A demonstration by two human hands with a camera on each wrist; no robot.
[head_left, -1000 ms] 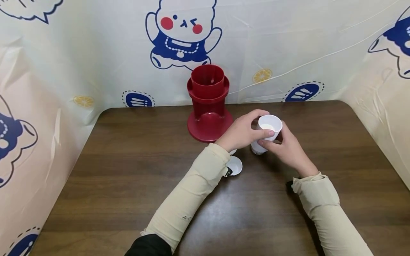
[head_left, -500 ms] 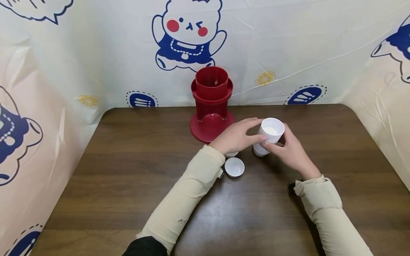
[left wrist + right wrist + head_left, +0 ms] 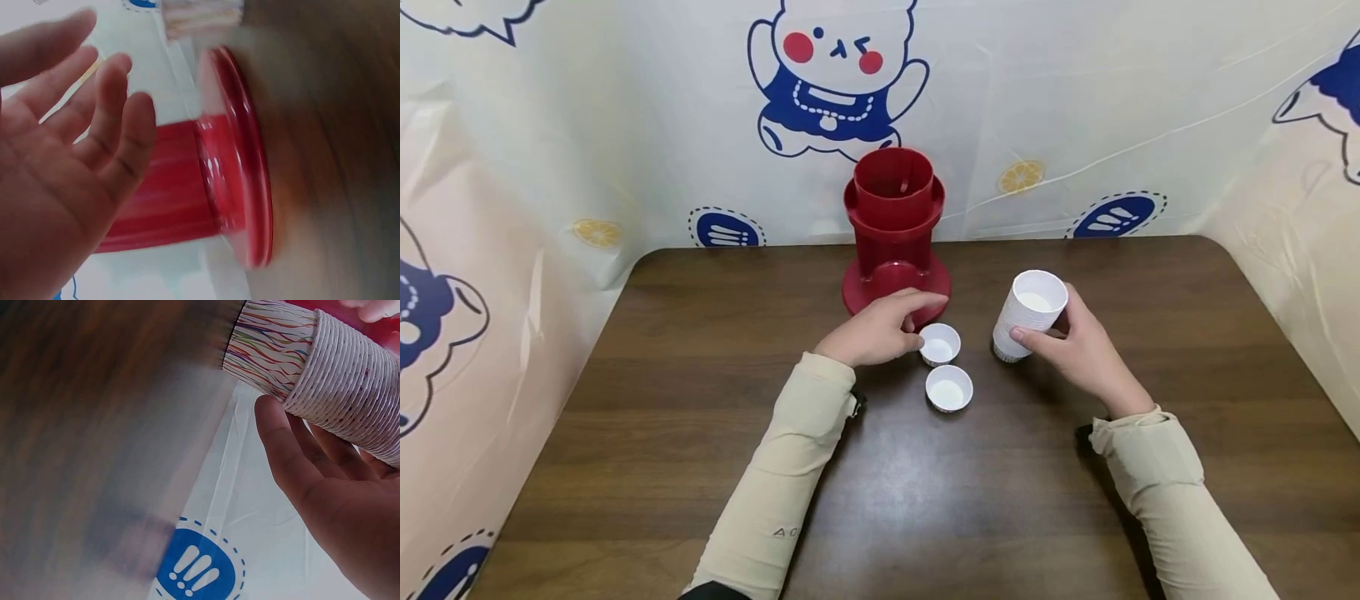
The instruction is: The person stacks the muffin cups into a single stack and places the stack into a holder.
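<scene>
On the table stands a tall stack of white paper cups (image 3: 1028, 312), leaning slightly. Its rims are nested, and wavy coloured stripes show on the lowest cup in the right wrist view. My right hand (image 3: 1086, 350) holds this stack from the right, thumb in front and fingers behind. Two single paper cups sit to the left of the stack, a farther cup (image 3: 940, 343) and a nearer cup (image 3: 949, 389). My left hand (image 3: 880, 327) is just left of the farther cup, thumb close to its rim; whether they touch I cannot tell. Its fingers are loosely bent around nothing.
Behind my left hand a red stand (image 3: 891, 242) with a round base and a cylindrical top rises at the table's back. A printed curtain (image 3: 1075, 100) hangs behind and along both sides of the brown table (image 3: 700, 400).
My left hand has left the stack and moved left to beside the farther single cup, bringing both single cups into full view. My right hand stays on the stack.
</scene>
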